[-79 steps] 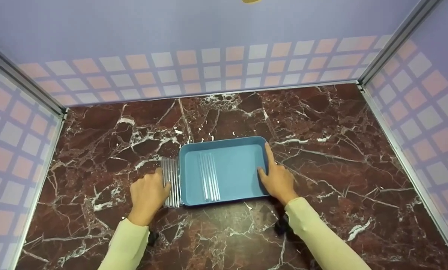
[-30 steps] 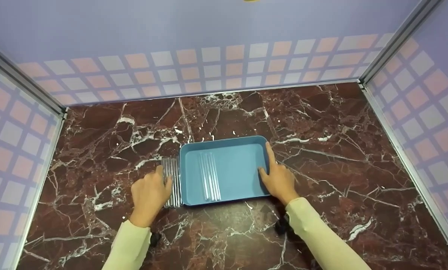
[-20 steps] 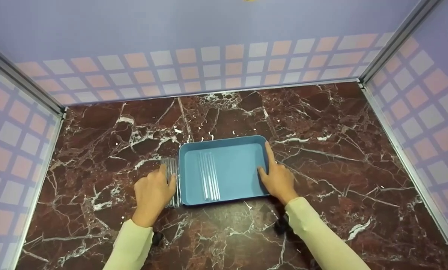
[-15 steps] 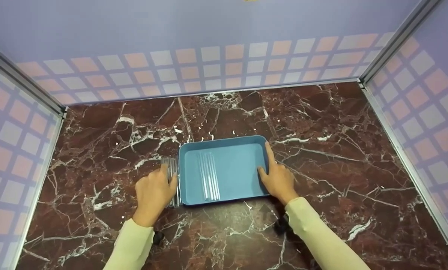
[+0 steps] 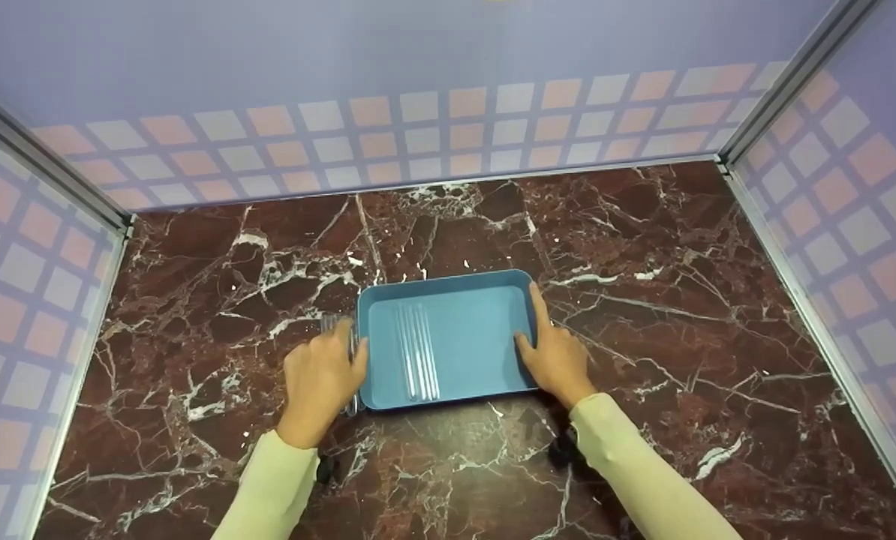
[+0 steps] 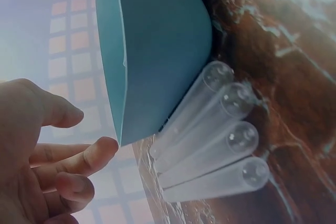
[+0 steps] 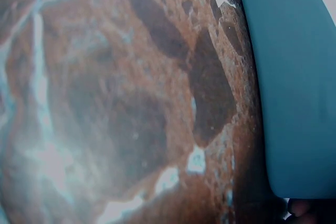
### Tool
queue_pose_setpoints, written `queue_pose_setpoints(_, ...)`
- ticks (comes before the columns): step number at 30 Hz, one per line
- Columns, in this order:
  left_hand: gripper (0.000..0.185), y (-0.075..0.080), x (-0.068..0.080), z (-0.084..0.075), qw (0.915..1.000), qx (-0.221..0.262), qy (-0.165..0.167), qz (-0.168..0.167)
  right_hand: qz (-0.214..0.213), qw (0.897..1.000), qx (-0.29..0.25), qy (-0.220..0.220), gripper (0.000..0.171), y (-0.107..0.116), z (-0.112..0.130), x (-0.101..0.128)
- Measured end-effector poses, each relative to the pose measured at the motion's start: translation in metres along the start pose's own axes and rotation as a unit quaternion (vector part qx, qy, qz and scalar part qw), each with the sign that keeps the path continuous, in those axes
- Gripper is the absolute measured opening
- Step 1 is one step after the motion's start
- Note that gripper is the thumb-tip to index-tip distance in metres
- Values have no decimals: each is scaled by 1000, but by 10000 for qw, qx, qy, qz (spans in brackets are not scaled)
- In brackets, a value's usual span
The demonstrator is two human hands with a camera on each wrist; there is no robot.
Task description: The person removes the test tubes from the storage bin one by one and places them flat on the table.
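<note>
Fingers (image 6: 79, 163) of the left hand (image 5: 320, 379) are loosely bent over the clear tubes (image 6: 210, 140), which lie on the tabletop (image 5: 643, 300) against the blue tray's (image 5: 485, 289) left edge. The right hand (image 5: 557, 356) rests straight fingers on the tray's right edge, thumb inside.

Layout: the tray (image 5: 470, 341) lies on the tabletop (image 5: 643, 315), near its middle. Three tubes (image 5: 416, 351) lie side by side in the tray's left half. More tubes (image 6: 220, 145) lie on the tabletop against the tray's left wall. The left hand (image 5: 320, 379) is at the tray's left edge, over those tubes; the right hand (image 5: 557, 360) is at its right edge.
</note>
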State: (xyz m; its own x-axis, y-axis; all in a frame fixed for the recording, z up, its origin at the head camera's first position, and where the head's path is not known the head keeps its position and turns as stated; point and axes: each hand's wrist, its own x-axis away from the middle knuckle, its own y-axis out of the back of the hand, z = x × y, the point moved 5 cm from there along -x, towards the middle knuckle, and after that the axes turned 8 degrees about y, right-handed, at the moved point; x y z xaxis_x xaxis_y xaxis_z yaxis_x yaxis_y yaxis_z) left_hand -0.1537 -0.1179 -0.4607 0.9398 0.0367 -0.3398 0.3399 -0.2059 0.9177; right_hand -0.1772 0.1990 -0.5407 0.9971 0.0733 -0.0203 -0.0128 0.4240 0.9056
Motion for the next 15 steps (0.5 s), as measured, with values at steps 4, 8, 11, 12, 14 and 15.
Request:
queue_pose_setpoints(4,31,0,-1,-6,9999,19,-95,25,4,10000,9,-40,79,0,-1,0)
queue_pose_setpoints(8,32,-2,-2,-12,9998,43,-144,106,59,10000,19,-78,80,0,-2,0)
queue_pose_setpoints(11,32,-2,-3,-17,9997,48,-164,156,41,10000,16,-26,78,0,-1,0)
queue_pose_setpoints(12,32,-3,-4,-19,9997,62,-179,181,24,10000,15,-4,78,0,-1,0)
queue_pose_setpoints(14,32,-3,-4,-22,9995,89,-225,208,12,10000,1,17,77,0,-1,0)
queue_pose_setpoints(15,32,-4,-4,-24,9994,88,-250,222,8,10000,-2,21,77,0,-1,0)
